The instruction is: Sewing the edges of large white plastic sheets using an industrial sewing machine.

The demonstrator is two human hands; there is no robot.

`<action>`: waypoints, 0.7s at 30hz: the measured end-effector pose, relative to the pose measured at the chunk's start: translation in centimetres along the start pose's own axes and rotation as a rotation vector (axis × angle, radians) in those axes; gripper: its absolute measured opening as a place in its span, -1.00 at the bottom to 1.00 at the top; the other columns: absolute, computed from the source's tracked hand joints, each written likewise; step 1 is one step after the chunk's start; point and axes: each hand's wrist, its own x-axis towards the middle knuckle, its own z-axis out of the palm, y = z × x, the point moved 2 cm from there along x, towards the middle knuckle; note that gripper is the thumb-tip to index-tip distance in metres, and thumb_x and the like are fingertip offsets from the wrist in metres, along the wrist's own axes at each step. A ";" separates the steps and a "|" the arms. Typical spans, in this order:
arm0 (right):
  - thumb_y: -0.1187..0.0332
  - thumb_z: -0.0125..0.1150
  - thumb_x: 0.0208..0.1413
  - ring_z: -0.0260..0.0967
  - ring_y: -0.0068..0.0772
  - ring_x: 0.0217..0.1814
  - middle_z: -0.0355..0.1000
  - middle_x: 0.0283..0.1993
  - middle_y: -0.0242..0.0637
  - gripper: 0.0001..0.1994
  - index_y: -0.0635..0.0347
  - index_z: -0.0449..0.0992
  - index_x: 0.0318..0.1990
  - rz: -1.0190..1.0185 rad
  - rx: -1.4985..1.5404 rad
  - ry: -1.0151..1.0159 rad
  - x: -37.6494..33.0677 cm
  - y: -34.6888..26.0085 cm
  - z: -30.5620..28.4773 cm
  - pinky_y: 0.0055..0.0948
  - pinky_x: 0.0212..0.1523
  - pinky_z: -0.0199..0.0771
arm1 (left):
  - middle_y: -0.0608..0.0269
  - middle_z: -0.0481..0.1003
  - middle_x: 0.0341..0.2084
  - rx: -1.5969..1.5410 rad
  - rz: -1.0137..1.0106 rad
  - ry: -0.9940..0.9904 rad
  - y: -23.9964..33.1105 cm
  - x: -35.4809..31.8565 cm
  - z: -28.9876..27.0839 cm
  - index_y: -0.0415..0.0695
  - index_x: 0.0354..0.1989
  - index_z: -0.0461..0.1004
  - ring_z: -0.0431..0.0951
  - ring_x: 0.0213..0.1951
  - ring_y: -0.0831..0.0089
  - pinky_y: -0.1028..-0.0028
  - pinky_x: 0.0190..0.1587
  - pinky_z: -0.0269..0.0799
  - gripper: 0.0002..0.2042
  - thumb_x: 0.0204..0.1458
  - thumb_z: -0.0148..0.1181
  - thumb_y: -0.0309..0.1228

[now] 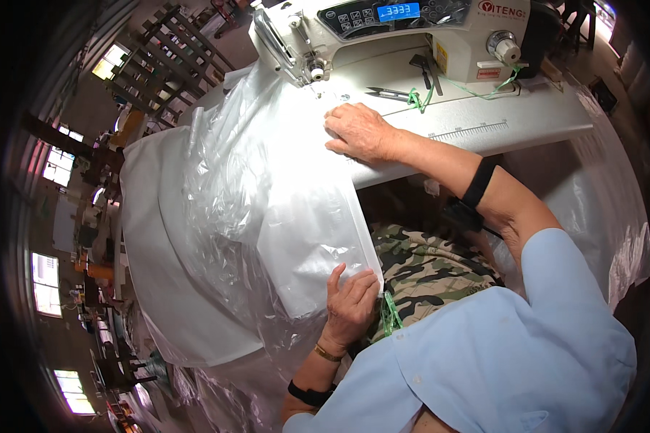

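A white, glossy plastic sheet (314, 238), looking like woven sack material, runs from under the sewing machine's needle area (316, 76) down toward my lap. Beside the needle my right hand (361, 132) has its fingers bent and drawn together on the sheet's right edge, close to the machine bed. Lower down, my left hand (350, 303) rests on the sheet near its lower right corner, fingers stretched and somewhat apart. Crumpled clear plastic film (224, 187) lies along the sheet's left side. Strong lamp light washes out the material at the needle.
The sewing machine (426, 43) has a lit display and a handwheel (504, 47). Tweezers (390, 94), a small black tool (422, 68) and green strips (419, 99) lie on its table. More green strips (390, 314) hang by my left hand. Wooden pallets (166, 58) stand behind.
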 end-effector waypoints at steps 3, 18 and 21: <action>0.07 0.18 0.17 0.39 0.00 0.05 0.49 -0.11 0.00 -0.62 0.30 0.52 -0.21 -0.026 0.083 0.047 0.9 1.1 0.4 -0.09 0.09 0.32 | 0.29 0.59 -0.32 -0.066 -0.024 -0.002 -0.9 0.0 -0.3 -0.15 -0.37 0.56 0.64 -0.10 0.38 -0.02 0.35 0.12 -0.89 -0.07 0.24 -0.62; 0.13 0.20 0.19 0.28 0.08 0.24 0.39 0.16 0.18 -0.50 0.47 0.41 0.04 -0.170 0.088 0.012 0.8 0.2 -0.7 -0.08 0.26 0.20 | 0.25 0.54 -0.31 -0.115 -0.057 0.009 -7.5 7.4 -1.2 -0.19 -0.32 0.49 0.61 0.00 0.23 -0.22 0.39 -0.07 -0.78 -0.15 0.16 -0.75; 0.14 0.17 0.21 0.21 0.12 0.33 0.32 0.25 0.23 -0.52 0.44 0.39 0.06 -0.128 0.122 -0.098 1.0 0.2 -1.0 -0.05 0.34 0.13 | 0.25 0.54 -0.32 -0.067 -0.040 0.017 -8.7 9.5 -1.4 -0.19 -0.34 0.47 0.61 -0.02 0.24 -0.22 0.38 -0.04 -0.82 -0.09 0.16 -0.74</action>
